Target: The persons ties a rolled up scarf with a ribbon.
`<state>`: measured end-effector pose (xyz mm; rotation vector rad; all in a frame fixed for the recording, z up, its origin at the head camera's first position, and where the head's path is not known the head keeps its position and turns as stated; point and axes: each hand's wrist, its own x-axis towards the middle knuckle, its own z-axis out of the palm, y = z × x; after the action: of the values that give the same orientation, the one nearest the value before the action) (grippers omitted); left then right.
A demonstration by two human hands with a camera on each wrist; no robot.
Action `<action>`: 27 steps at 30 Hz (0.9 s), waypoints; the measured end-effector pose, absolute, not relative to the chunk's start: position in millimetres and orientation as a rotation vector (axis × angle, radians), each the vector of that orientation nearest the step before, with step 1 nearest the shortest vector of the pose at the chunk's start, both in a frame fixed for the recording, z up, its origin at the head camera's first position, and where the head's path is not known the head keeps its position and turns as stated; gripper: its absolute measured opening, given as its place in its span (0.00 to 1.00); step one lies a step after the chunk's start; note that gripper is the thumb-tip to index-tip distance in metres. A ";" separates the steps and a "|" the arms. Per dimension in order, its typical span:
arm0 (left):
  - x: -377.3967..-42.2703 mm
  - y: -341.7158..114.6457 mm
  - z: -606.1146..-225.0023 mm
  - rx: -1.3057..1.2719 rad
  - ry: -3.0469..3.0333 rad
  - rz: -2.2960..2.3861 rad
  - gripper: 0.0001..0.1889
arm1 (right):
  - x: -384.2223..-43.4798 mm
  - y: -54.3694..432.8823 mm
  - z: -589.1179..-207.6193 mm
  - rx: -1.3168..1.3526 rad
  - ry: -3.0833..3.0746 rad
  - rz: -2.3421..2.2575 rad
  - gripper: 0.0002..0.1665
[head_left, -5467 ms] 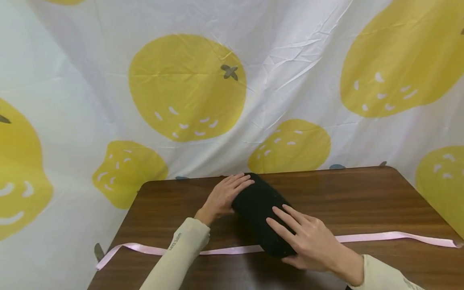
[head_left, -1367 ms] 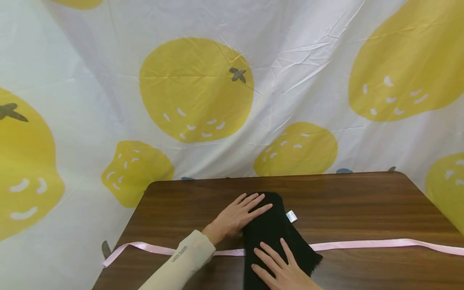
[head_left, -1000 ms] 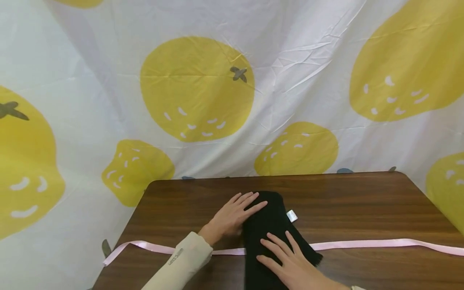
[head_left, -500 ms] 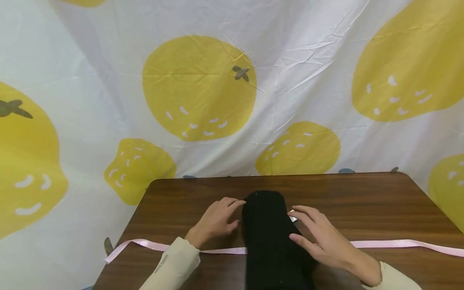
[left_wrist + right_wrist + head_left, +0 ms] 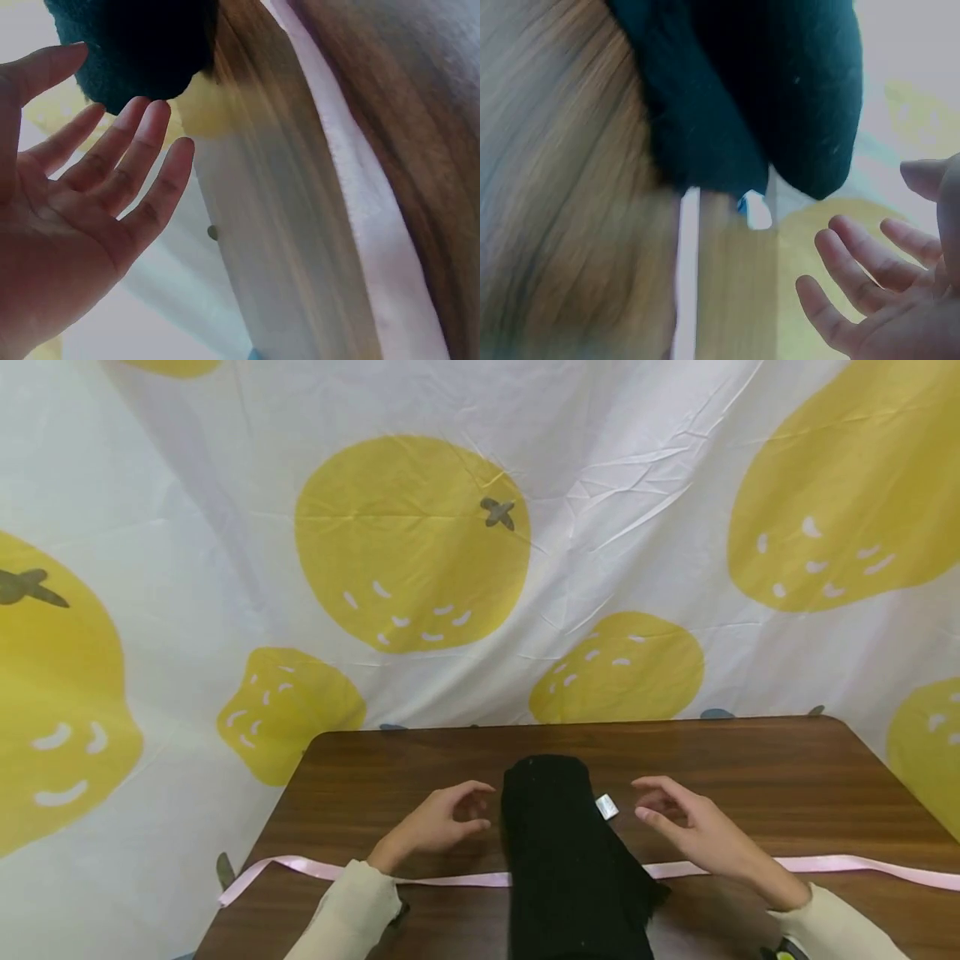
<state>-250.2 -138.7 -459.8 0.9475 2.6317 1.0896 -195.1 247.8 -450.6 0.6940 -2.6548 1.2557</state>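
A folded black scarf (image 5: 558, 852) lies lengthwise on the table, its far end rounded and thick. A white label (image 5: 607, 807) sticks out from its right side, and a frayed corner (image 5: 651, 893) spreads out lower on that side. To the left of the scarf hovers my left hand (image 5: 438, 820), fingers loosely bent, holding nothing. My right hand (image 5: 701, 831) is on the other side, just right of the label, also relaxed and without anything in it. Both wrist views show spread fingers apart from the dark fabric (image 5: 135, 52).
A pink ribbon (image 5: 840, 863) runs across the brown wooden table (image 5: 420, 760) and passes under the scarf. Behind the table's far edge hangs a white curtain (image 5: 570, 543) with yellow fruit prints.
Earlier both hands gripped the tilted black bundle, then lay flat on it once it was down. Since then they have lifted off and moved apart, one to each side. The scarf stays put.
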 end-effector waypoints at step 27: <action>-238.6 -149.4 -485.6 0.733 2.372 0.983 0.16 | -214.6 283.2 -497.6 0.987 -2.856 1.299 0.15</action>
<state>-238.6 -149.4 -485.6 0.7326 2.3717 0.9828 -214.6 283.2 -497.6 0.9873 -2.8560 1.2993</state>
